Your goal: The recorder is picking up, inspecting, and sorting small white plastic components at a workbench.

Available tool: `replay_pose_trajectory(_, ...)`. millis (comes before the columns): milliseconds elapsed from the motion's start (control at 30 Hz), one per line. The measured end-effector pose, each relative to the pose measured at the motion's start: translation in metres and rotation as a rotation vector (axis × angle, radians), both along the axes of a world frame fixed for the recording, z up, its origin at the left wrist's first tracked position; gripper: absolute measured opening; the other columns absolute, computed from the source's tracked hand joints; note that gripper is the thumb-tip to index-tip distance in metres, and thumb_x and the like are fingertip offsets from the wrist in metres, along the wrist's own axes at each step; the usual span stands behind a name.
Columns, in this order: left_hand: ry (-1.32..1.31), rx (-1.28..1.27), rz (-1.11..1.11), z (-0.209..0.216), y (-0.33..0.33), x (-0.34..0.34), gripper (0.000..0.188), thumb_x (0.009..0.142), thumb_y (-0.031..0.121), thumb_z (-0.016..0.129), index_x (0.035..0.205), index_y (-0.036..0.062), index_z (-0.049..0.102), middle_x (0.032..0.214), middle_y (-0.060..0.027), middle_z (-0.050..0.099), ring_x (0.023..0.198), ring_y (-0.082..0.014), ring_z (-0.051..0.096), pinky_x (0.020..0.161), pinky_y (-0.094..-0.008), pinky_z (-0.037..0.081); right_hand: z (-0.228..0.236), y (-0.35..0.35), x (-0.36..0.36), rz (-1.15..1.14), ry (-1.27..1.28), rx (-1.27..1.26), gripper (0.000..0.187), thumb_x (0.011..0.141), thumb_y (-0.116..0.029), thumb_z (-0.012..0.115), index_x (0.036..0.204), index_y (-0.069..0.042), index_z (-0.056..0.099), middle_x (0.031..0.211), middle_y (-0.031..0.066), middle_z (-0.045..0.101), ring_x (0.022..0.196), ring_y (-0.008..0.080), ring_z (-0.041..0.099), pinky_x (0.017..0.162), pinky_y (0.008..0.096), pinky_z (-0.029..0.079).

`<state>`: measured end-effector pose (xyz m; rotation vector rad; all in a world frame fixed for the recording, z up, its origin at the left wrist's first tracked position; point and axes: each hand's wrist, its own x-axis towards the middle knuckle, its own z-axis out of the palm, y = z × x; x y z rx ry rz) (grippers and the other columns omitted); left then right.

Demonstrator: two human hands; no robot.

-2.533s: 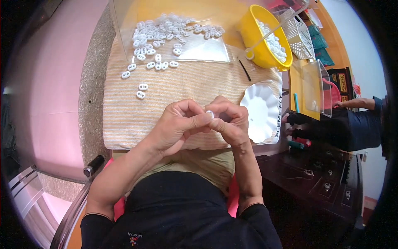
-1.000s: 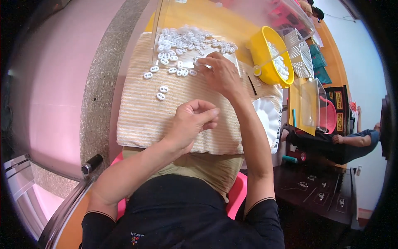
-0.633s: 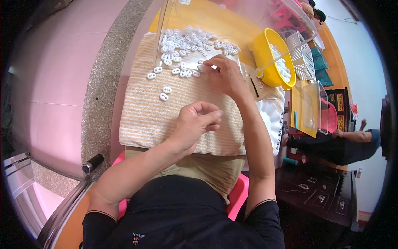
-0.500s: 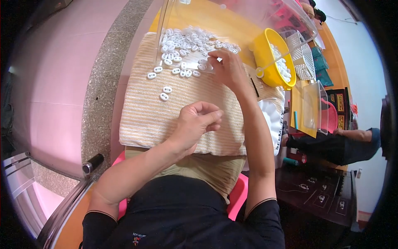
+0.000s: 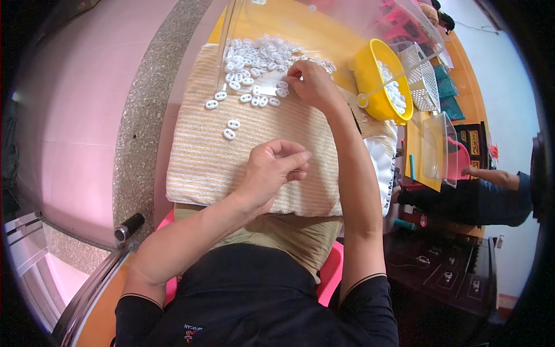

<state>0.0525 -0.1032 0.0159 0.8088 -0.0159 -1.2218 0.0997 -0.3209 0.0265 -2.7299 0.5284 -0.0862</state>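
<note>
Small white oval pieces, each with two holes, lie in a heap (image 5: 266, 55) at the far end of a striped towel (image 5: 202, 168). My right hand (image 5: 312, 85) is at the heap's near right edge, its fingers bent and drawn together beside a white oval piece (image 5: 281, 85); the fingertips are partly hidden. Above the near part of the towel, my left hand (image 5: 276, 168) is closed, thumb pressed to the curled forefinger. Whatever may be in that pinch cannot be made out. Two white oval pieces (image 5: 231, 129) lie apart, left of centre.
A clear plastic cover (image 5: 335, 26) reaches over the heap. To the right stands a yellow basket (image 5: 363, 75) with white pieces inside, and beyond it a white perforated basket (image 5: 421, 87). A dark thin stick (image 5: 356, 122) lies by my right forearm. Another person (image 5: 491, 196) is at far right.
My right hand has shifted slightly left and away from me, its fingers drawing in at the heap's edge. My left hand stays in place. The other person's arm at right has moved.
</note>
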Motion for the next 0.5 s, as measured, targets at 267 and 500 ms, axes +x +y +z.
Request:
replay_pose_trajectory(267,-0.007,-0.002,0.005,-0.002,0.000,0.002,0.007,0.088,0.007,0.067,0.094,0.0051,0.063,0.088,-0.0038,0.067,0.076,-0.0091,0.063,0.070,-0.0238,0.055,0.004,0.001,-0.007,0.050,0.008,-0.053,0.017,0.075,-0.010,0.062,0.090,-0.005,0.070,0.094,0.0167,0.069,0.094,0.0339,0.064,0.083,0.0414,0.050)
replay_pose_trajectory(500,-0.010,0.001,0.026,-0.004,0.000,0.004,0.008,0.088,0.006,0.067,0.094,0.0046,0.063,0.086,-0.0036,0.066,0.075,-0.0099,0.063,0.070,-0.0242,0.055,-0.001,-0.001,-0.012,0.049,-0.034,-0.054,0.019,0.078,-0.016,0.070,0.090,-0.001,0.067,0.085,0.0153,0.069,0.084,0.0318,0.065,0.074,0.0389,0.050)
